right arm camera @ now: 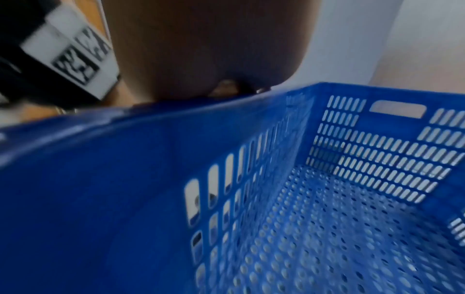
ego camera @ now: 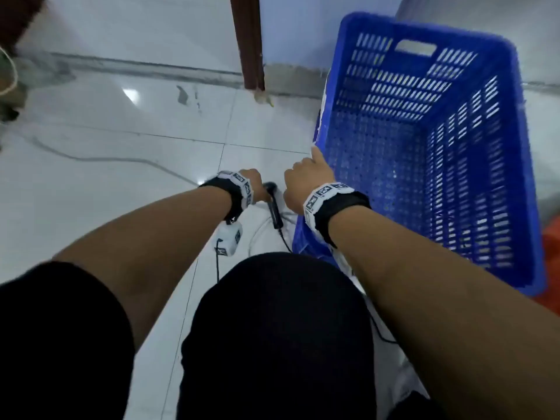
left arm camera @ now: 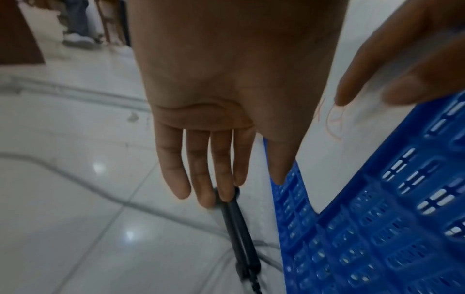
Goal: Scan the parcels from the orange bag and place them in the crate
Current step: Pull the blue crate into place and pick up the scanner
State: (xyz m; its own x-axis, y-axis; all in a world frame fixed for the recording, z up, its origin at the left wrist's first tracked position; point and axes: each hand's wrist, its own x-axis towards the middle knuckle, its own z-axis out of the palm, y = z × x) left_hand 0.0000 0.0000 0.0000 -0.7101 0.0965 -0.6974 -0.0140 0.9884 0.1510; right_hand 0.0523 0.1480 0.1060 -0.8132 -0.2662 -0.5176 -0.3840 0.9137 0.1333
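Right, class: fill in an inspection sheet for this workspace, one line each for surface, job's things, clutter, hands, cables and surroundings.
Surface: glossy white tiled floor, some marks.
Job's things: blue perforated plastic crate, no parcels inside; black handheld scanner lying on the floor beside it; strip of orange bag at the right edge.
Clutter: nothing seen.
Hands: left hand open, fingertips at the scanner's head; right hand at the crate's near rim, its grip cannot be made out.
Cables: grey cable across the floor; thin black lead from the scanner.
Surroundings: brown wooden post, pale wall behind.
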